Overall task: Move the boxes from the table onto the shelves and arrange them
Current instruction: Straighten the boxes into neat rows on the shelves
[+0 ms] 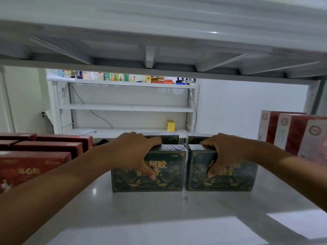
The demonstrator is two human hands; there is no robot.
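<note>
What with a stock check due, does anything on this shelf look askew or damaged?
Nothing askew: the left dark box and right dark box stand upright, side by side. Only a few dark specks lie on the shelf before their gap.

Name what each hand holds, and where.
Left hand: left dark green gold-printed cardboard box, top front edge. Right hand: matching right box, same place.

Head cam only: faces forward and a bit down, straight into a shelf unit (315,96).
Very near: shelf board (159,218) fills 6 o'clock, underside of upper shelf (106,50) spans 12. Both forearms (70,183) enter from 7 and 5; left hand (134,152) grips left dark box (168,174), right hand (224,152) grips right dark box (244,175), dead centre. Behind them, far rack (123,107) sits at 11, well apart.
</note>
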